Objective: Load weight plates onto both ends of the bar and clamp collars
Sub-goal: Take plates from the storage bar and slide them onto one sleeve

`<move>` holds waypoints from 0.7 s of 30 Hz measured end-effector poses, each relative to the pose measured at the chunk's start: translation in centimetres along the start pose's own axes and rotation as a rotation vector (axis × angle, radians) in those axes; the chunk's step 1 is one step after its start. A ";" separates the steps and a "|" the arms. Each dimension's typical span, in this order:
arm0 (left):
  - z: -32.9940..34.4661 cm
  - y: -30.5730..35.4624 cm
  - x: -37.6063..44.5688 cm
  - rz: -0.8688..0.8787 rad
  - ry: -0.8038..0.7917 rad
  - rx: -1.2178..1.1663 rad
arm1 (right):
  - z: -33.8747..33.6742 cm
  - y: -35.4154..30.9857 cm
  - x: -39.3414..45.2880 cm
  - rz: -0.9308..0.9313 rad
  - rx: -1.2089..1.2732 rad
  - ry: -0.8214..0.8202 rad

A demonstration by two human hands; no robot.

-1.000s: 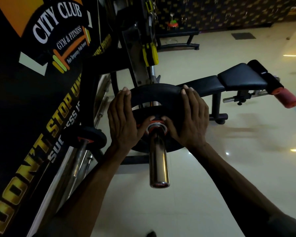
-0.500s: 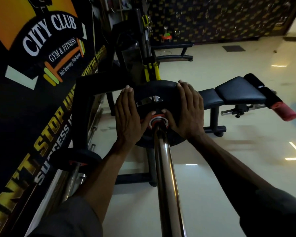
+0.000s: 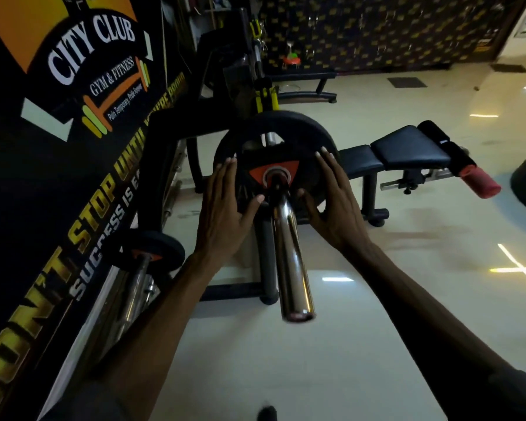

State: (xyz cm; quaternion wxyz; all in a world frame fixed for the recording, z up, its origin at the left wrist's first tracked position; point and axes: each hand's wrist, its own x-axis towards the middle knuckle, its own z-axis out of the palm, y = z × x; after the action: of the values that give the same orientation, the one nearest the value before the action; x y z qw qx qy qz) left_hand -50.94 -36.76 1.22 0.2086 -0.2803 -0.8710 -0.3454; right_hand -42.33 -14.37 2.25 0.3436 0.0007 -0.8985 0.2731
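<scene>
Bar sleeve [image 3: 289, 238] — polished chrome; weight plate [image 3: 289, 138] matt black rubber; floor [image 3: 286, 375] glossy.

Floor [image 3: 407, 299]: pale, glossy, caught streaks of light.
Left wall banner [image 3: 58, 132]: black, read "CITY CLUB GYM & FITNESS".
Bench [image 3: 407, 148]: black padded, stood right.
Far wall [image 3: 377, 28]: dark, yellow-patterned.

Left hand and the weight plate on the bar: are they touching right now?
Touching. The head view shows the left hand laid flat on the face of the weight plate, thumb pressed near the bar.
</scene>
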 end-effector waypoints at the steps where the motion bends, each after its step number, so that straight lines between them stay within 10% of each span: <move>1: -0.6 0.2 -1.9 -0.032 -0.034 -0.029 | -0.3 -0.5 -1.6 0.019 0.008 -0.010; 12: -6.0 -6.1 -19.1 -0.229 -0.301 -0.047 | 3.8 -5.7 -19.3 0.362 -0.086 -0.279; 21: -15.3 -16.9 -26.0 -0.292 -0.348 0.004 | 15.2 -19.5 -22.8 0.267 -0.019 -0.394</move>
State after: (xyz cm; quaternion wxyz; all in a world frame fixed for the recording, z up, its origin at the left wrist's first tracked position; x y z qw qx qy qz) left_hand -39.37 -66.97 -11.13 0.0034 -0.2063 -0.9258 -0.3168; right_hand -30.63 -42.65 -11.61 0.1227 -0.0680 -0.9428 0.3023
